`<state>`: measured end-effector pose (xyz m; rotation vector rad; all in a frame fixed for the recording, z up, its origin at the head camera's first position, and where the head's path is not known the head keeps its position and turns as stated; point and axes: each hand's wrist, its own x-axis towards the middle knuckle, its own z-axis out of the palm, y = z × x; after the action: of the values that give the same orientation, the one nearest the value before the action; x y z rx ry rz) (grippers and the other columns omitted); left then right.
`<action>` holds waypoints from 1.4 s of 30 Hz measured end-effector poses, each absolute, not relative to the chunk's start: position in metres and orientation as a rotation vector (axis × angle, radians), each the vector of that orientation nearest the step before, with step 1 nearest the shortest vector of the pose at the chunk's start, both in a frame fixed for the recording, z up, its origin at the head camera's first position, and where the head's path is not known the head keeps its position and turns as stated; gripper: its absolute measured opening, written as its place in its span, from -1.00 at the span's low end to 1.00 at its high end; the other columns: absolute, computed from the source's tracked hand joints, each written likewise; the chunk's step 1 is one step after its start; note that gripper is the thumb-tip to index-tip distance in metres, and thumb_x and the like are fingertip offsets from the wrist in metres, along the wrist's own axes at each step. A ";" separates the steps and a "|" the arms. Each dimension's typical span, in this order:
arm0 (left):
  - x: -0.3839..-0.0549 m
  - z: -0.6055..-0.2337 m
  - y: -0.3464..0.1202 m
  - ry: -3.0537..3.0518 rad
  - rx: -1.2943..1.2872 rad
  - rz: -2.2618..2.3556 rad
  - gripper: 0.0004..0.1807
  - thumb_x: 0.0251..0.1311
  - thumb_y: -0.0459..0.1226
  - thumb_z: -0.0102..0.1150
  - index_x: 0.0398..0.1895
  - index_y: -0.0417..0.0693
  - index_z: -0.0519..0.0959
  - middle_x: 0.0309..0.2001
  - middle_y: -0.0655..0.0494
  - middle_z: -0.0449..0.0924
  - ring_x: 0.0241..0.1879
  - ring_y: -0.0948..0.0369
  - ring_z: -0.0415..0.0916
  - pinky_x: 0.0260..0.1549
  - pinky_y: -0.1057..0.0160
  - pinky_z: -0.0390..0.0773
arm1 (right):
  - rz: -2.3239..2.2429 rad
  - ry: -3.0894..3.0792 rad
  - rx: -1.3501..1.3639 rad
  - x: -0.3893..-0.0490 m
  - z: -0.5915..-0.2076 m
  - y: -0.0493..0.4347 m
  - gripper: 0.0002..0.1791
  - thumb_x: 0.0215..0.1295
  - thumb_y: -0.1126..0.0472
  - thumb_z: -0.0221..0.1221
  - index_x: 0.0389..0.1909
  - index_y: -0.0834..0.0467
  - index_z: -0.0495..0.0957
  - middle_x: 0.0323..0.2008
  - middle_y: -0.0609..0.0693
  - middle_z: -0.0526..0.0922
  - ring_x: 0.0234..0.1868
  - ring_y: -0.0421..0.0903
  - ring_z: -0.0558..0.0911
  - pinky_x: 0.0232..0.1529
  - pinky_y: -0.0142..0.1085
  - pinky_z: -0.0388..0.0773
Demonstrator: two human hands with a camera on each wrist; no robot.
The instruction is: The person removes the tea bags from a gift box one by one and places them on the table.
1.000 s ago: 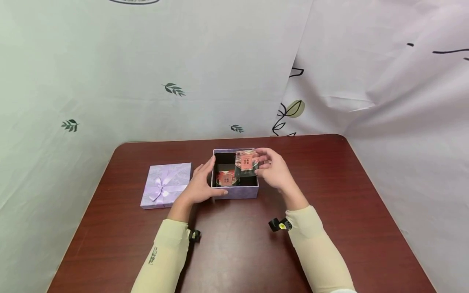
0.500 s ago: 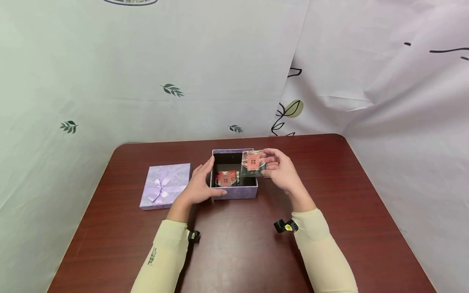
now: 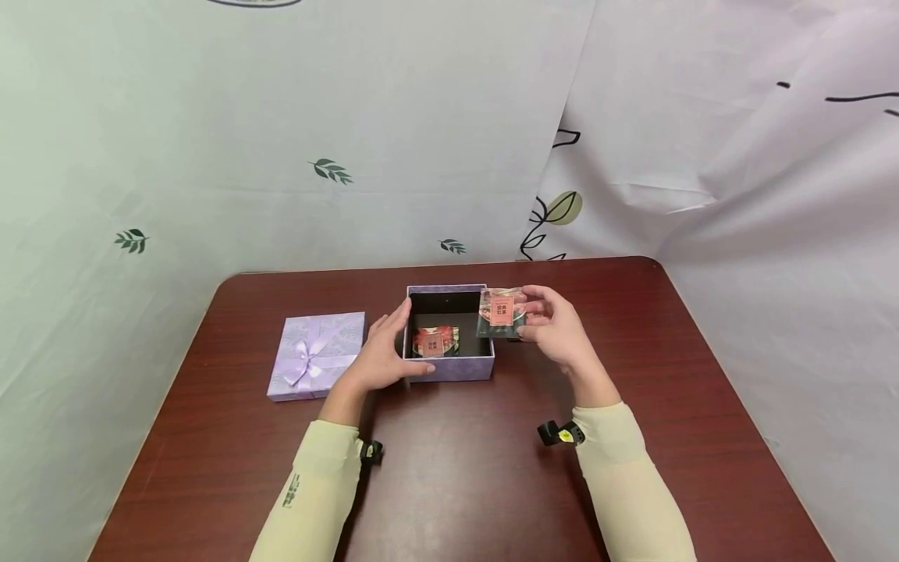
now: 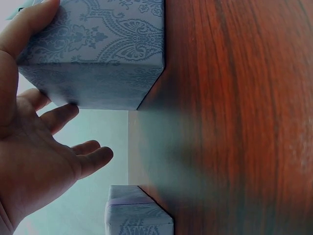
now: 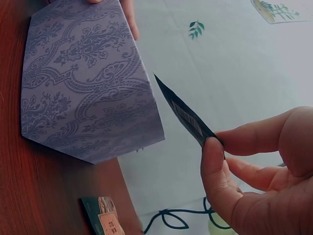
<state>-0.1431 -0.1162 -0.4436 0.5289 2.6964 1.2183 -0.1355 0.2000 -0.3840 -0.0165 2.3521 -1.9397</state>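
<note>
My right hand (image 3: 558,328) pinches a flat tea packet (image 3: 502,311) between thumb and fingers, above the right rim of the lidless lilac gift box (image 3: 453,370). In the right wrist view, the packet (image 5: 183,115) appears nearly edge-on, apart from the box (image 5: 88,73). Another tea packet (image 3: 435,342) lies inside the box, near its front left. At the box's front left corner rests my left hand (image 3: 379,355), thumb on the front wall and fingertips against the left side. Its other fingers (image 4: 95,159) extend loosely, off the box.
The lilac box lid (image 3: 318,357) with a ribbon bow lies left of the box on the brown table (image 3: 449,468). Another tea packet (image 5: 108,218) lies on the table at the box's right side. A white patterned curtain (image 3: 421,140) hangs behind the table.
My right hand has moved to the right, carrying the tea packet from over the box's interior to its right rim. The left hand and the box have stayed in place.
</note>
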 end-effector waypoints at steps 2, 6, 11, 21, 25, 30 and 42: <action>-0.143 -0.443 -0.116 2.692 0.524 1.221 0.34 -0.10 -0.02 0.61 0.63 -0.07 -0.13 0.59 0.19 -0.19 0.53 -0.10 -0.33 0.40 -0.15 -0.14 | -1.950 2.342 -0.015 -0.135 -0.385 0.201 -0.26 0.10 0.66 0.19 0.35 0.29 0.35 0.01 0.32 0.52 -0.17 0.13 0.59 -0.30 -0.26 0.67; -0.144 -0.443 -0.115 2.687 0.505 1.219 0.34 -0.10 -0.01 0.61 0.63 -0.04 -0.13 0.59 0.22 -0.20 0.52 -0.12 -0.33 0.39 -0.20 -0.10 | -1.955 2.338 -0.004 -0.135 -0.387 0.204 -0.26 0.11 0.66 0.19 0.37 0.29 0.33 0.03 0.32 0.49 -0.16 0.15 0.56 -0.29 -0.26 0.67; -0.144 -0.442 -0.115 2.693 0.495 1.212 0.35 -0.10 0.00 0.61 0.63 -0.01 -0.13 0.59 0.23 -0.20 0.52 -0.16 -0.31 0.38 -0.22 -0.08 | -1.949 2.340 0.014 -0.135 -0.389 0.209 -0.26 0.13 0.65 0.19 0.38 0.27 0.33 0.03 0.32 0.47 -0.15 0.14 0.53 -0.27 -0.27 0.66; -0.144 -0.443 -0.116 2.694 0.518 1.206 0.35 -0.10 -0.02 0.62 0.63 -0.04 -0.14 0.59 0.19 -0.20 0.53 -0.06 -0.34 0.41 -0.13 -0.13 | -1.956 2.319 0.051 -0.136 -0.395 0.222 -0.23 0.14 0.63 0.17 0.42 0.25 0.29 0.07 0.35 0.45 -0.05 0.26 0.55 -0.21 -0.17 0.67; -0.143 -0.444 -0.116 2.699 0.526 1.209 0.35 -0.10 -0.03 0.62 0.63 -0.07 -0.13 0.59 0.18 -0.19 0.53 -0.05 -0.34 0.41 -0.12 -0.15 | -1.963 2.299 0.059 -0.134 -0.396 0.227 -0.22 0.14 0.63 0.17 0.43 0.25 0.28 0.08 0.36 0.44 -0.04 0.27 0.56 -0.19 -0.14 0.66; -0.143 -0.444 -0.116 2.699 0.530 1.213 0.35 -0.11 -0.02 0.62 0.62 -0.09 -0.13 0.59 0.17 -0.19 0.53 -0.06 -0.33 0.41 -0.13 -0.15 | -1.967 2.281 0.057 -0.132 -0.398 0.234 -0.20 0.17 0.63 0.15 0.46 0.24 0.23 0.13 0.36 0.41 0.00 0.27 0.55 -0.17 -0.15 0.66; -0.144 -0.445 -0.116 2.697 0.522 1.224 0.35 -0.12 -0.02 0.62 0.63 -0.06 -0.12 0.59 0.20 -0.18 0.52 -0.09 -0.33 0.40 -0.15 -0.13 | -1.931 2.326 0.103 -0.132 -0.403 0.247 -0.20 0.14 0.64 0.14 0.45 0.24 0.25 0.10 0.35 0.42 -0.02 0.20 0.56 -0.18 -0.18 0.65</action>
<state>-0.1436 -0.1159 -0.4447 0.5224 2.6967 1.2237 -0.1323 0.2472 -0.4030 0.1029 2.3260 -1.9313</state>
